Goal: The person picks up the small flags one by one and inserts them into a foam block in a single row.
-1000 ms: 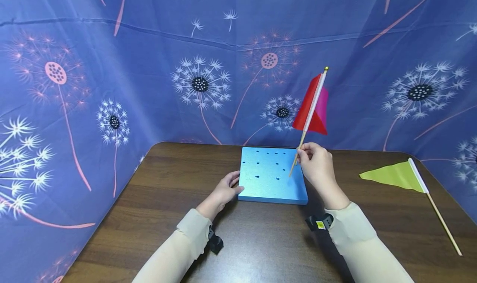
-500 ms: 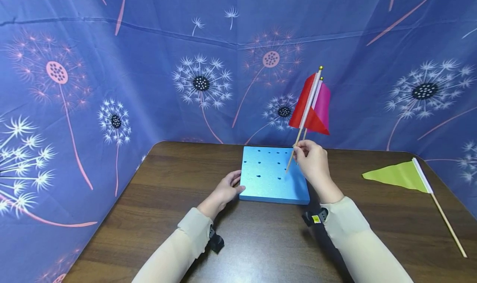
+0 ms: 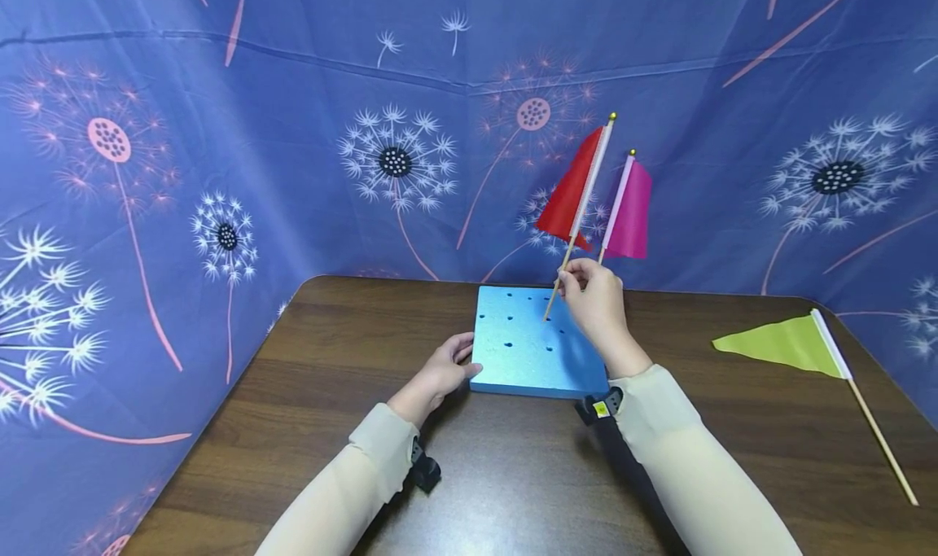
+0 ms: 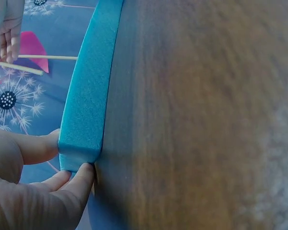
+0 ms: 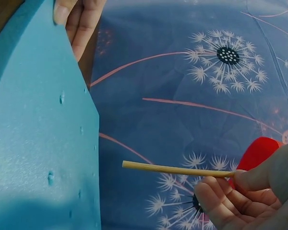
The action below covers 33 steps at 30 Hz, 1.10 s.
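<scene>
My right hand (image 3: 597,302) pinches the wooden stick of a red flag (image 3: 575,188) between thumb and fingertips. In the right wrist view the bare lower end of the stick (image 5: 177,168) stands clear of the blue foam board (image 5: 33,129), which has several holes. My left hand (image 3: 438,377) holds that board by its left edge; the left wrist view shows the thumb (image 4: 38,146) on the top face and fingertips against the side. Behind my right hand, a magenta flag (image 3: 630,214) stands upright at the board's far right, its stick partly hidden by the hand.
A yellow-green flag (image 3: 787,346) lies on the brown wooden table (image 3: 293,426) at the right, its stick slanting toward the front. Just behind the table hangs a blue cloth (image 3: 293,133) with a dandelion print.
My right hand has carried the red flag leftward over the board, away from the magenta flag, which shows more fully now. My left hand keeps its place on the board's edge.
</scene>
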### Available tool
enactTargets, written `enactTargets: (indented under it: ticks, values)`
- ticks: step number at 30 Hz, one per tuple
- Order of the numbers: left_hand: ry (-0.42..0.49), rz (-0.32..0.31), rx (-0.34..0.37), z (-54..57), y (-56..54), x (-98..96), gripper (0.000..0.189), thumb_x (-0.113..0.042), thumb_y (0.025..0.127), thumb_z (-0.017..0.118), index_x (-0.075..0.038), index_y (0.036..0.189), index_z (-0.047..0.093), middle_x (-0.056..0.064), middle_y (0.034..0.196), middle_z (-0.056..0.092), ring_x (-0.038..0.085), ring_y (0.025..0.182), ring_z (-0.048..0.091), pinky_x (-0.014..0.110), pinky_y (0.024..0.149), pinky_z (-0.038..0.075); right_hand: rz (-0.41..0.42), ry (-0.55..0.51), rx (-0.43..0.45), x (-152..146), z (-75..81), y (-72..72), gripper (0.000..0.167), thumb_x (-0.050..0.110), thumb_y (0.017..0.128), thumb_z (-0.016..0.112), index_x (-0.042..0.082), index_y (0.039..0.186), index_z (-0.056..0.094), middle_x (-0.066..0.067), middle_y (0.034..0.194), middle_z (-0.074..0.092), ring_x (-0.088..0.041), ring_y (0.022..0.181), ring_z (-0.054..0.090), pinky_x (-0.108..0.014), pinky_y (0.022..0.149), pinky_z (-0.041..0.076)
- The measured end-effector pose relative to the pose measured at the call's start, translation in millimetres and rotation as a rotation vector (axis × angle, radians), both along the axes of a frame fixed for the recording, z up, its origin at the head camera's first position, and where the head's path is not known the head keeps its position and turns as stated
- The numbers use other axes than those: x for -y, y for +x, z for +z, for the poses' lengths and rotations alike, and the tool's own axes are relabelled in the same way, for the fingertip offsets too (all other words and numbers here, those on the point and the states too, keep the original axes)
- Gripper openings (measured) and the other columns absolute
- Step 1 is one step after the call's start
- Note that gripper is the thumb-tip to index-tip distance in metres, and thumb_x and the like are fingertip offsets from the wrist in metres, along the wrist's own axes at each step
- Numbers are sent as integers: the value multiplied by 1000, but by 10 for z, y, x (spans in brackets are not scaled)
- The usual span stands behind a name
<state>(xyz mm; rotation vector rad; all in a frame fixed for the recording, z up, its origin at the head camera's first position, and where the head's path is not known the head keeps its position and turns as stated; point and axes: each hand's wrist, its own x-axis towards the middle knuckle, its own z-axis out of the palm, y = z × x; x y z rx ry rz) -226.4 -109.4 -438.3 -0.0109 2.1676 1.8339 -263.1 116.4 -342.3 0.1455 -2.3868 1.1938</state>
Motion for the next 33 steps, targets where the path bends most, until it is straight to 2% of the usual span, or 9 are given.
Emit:
enactTargets:
  ticks: [2,9,14,21,27,33]
  values:
    - [-3,2,2,4,1,10,58,2,94,57,-4,147,35,19,152,36,32,143,32,47,116,31,8,-4,-3,28,19,-22,13,7,94,60,-4,93,68,-19,78,71,-7,59,59,-13,54,44]
    - [-17,10,5,12,5,24,57,2,94,58,-4,146,36,18,152,37,32,143,33,48,115,30,55,-46,26,103,51,-95,15,7,95,59,-4,96,67,-20,82,71,-25,70,68,-12,56,48]
    - [-18,10,2,20,8,17,57,1,93,58,-4,146,36,18,152,38,32,143,33,47,116,31,83,-38,48,165,42,-158,15,7,96,58,-5,98,66,-21,84,70,-28,72,68,-15,58,50]
    - [-20,1,-15,-8,-17,9,57,2,93,58,-3,146,37,19,150,40,32,142,34,47,116,31,96,-44,71,236,3,-221,15,7,96,57,-4,99,66,-20,85,70,-27,73,68,-17,58,51]
    - [-12,5,-12,-14,-22,7,57,2,93,57,-4,146,37,18,151,39,32,142,34,45,116,30,109,-29,52,280,-28,-271,15,8,96,57,-4,99,67,-19,85,71,-26,73,68,-24,61,54]
    - [-13,1,-4,-13,-20,11,57,1,93,58,-5,146,37,18,151,39,32,142,34,45,115,31,94,-11,26,326,-75,-331,14,8,96,59,-3,97,67,-19,84,71,-27,72,68,-25,61,52]
